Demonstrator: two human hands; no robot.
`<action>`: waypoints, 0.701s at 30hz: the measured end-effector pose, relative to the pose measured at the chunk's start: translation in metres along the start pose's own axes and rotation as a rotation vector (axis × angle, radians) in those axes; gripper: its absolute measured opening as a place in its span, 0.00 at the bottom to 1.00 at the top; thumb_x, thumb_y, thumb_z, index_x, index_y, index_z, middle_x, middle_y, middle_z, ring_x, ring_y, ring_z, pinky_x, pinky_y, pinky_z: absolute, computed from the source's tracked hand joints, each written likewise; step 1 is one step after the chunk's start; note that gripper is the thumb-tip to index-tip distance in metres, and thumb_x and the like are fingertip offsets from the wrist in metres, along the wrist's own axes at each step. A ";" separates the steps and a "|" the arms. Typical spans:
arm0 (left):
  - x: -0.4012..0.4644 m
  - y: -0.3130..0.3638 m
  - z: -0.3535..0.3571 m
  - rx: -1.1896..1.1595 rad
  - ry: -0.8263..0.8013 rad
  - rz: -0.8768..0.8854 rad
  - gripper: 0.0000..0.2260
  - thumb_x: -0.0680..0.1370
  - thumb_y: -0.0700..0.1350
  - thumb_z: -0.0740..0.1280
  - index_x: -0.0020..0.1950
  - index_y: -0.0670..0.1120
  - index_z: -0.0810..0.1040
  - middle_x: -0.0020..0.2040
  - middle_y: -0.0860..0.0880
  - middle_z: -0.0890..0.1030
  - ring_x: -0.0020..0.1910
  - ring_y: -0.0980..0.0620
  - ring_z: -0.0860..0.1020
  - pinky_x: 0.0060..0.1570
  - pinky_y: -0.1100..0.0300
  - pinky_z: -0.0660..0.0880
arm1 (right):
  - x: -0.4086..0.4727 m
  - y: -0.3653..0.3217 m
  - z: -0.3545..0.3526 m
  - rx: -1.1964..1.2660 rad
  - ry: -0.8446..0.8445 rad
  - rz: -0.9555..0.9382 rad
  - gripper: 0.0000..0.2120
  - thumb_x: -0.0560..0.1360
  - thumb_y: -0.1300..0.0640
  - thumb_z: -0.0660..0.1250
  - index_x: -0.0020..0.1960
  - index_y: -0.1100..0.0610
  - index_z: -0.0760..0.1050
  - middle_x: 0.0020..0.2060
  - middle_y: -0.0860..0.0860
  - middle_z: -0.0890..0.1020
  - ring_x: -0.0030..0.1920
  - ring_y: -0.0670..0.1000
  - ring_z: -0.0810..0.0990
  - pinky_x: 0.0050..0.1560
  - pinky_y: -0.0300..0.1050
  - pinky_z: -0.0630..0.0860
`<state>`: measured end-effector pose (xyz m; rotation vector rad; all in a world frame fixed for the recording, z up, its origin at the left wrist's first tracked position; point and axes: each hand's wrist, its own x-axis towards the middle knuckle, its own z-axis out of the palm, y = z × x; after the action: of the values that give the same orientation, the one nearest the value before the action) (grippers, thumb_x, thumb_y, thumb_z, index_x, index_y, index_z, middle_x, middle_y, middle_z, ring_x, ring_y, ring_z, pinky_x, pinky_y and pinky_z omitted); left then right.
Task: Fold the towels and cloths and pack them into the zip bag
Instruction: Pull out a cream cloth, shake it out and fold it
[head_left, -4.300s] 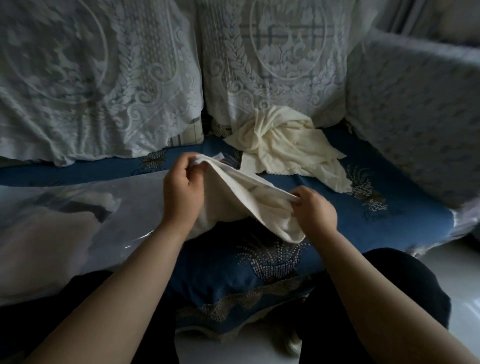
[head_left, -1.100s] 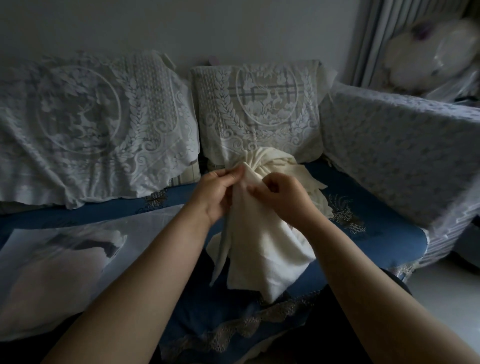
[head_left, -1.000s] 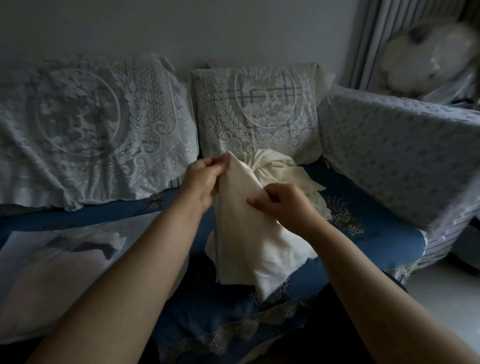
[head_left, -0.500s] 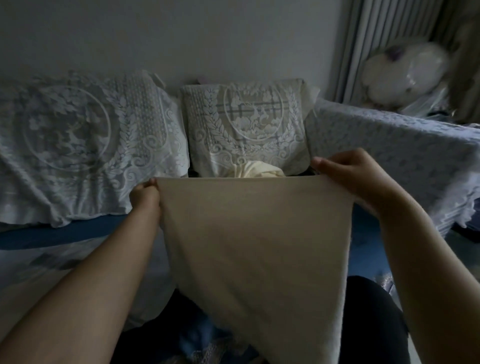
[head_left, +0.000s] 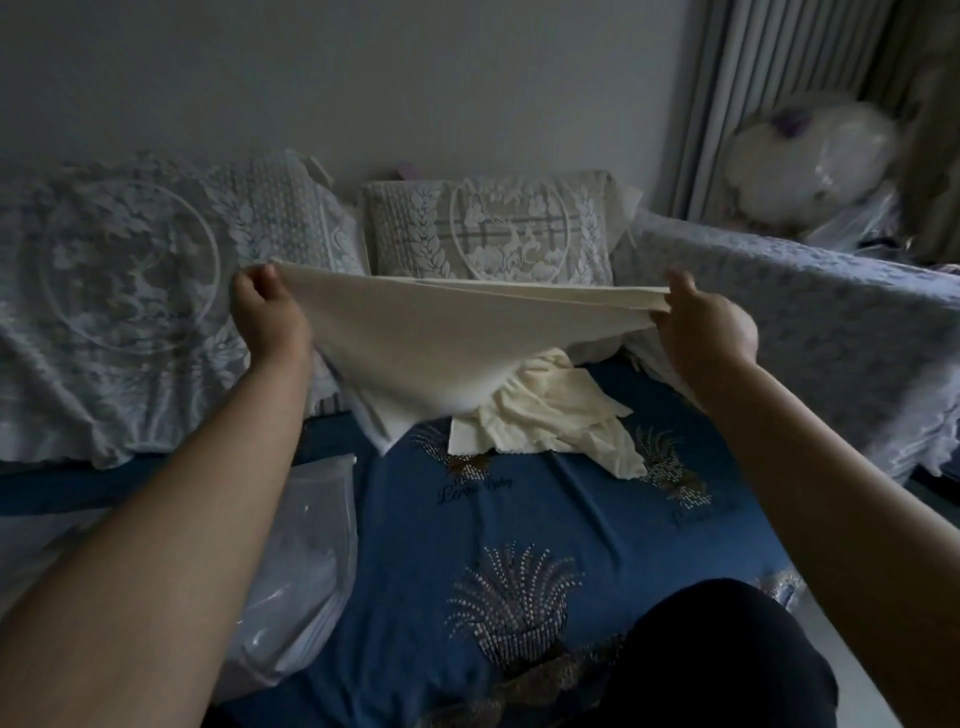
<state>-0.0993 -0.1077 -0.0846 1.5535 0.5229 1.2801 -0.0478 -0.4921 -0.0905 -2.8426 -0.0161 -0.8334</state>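
Item count: 2 hands, left (head_left: 267, 317) and right (head_left: 706, 332). 1 cream cloth (head_left: 441, 353) stretched between them. 1 crumpled cloth heap (head_left: 550, 415), piece count indeterminate. 1 clear zip bag (head_left: 317, 561). 2 lace-covered cushions (head_left: 130, 301) (head_left: 493, 228).

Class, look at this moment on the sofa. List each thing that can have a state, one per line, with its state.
Left hand: shut on one corner of the held cloth.
Right hand: shut on the opposite corner.
Held cloth: stretched in the air between both hands, middle sagging.
Cloth pile: crumpled, unfolded, on the blue sofa cover.
Zip bag: lying flat; mouth not visible.
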 end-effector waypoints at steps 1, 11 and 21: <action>-0.007 0.000 -0.003 -0.003 -0.014 0.011 0.15 0.83 0.45 0.54 0.60 0.36 0.72 0.57 0.42 0.77 0.49 0.52 0.72 0.45 0.66 0.67 | -0.004 0.002 0.000 -0.012 0.007 -0.015 0.15 0.79 0.55 0.58 0.65 0.56 0.69 0.43 0.60 0.81 0.42 0.61 0.80 0.38 0.49 0.73; -0.144 -0.104 -0.085 0.697 -0.714 0.149 0.10 0.83 0.48 0.50 0.54 0.43 0.66 0.47 0.39 0.78 0.41 0.41 0.75 0.39 0.53 0.68 | -0.068 0.067 0.059 -0.374 -0.939 -0.299 0.05 0.74 0.56 0.66 0.39 0.50 0.75 0.35 0.46 0.75 0.36 0.45 0.72 0.40 0.37 0.70; -0.125 -0.124 -0.039 1.072 -0.733 0.017 0.16 0.82 0.42 0.52 0.69 0.45 0.58 0.60 0.38 0.76 0.51 0.39 0.76 0.43 0.51 0.70 | -0.036 0.062 0.146 0.077 -0.593 -0.106 0.11 0.76 0.53 0.65 0.52 0.58 0.79 0.49 0.55 0.78 0.48 0.55 0.75 0.47 0.45 0.71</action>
<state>-0.1454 -0.1446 -0.2554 2.7236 0.7452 0.2831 0.0030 -0.5261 -0.2408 -2.9179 -0.2705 0.0218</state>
